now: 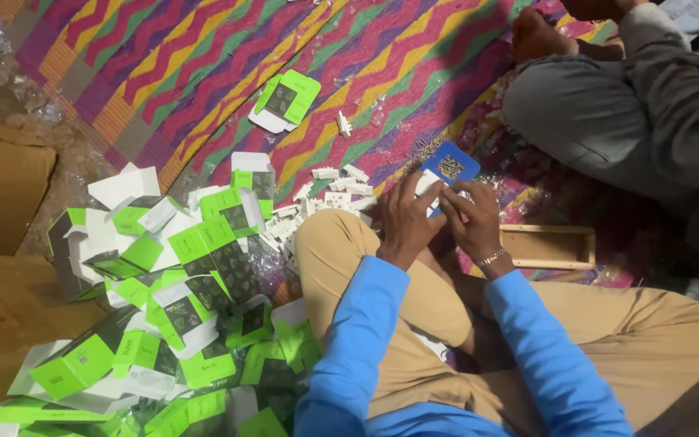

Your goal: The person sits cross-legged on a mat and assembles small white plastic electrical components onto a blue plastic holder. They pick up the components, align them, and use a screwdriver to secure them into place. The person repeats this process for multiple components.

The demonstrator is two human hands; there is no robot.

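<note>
Both the left hand (408, 217) and the right hand (473, 217) pinch a small blue card (449, 167) at their fingertips, fingers curled closed on it. Left of the left hand lies a heap of green boxes (180, 275); right of the right hand sits what looks like a wooden tray (549, 247).

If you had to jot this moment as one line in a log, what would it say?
left hand + right hand: both grip small blue card | left: heap of green-and-white cartons | right: wooden tray | underneath: striped mat

I see blue card (449, 166) with dark patterned square; green-white cartons (204, 259); zigzag mat (204, 57) pink, green, yellow, purple.
</note>
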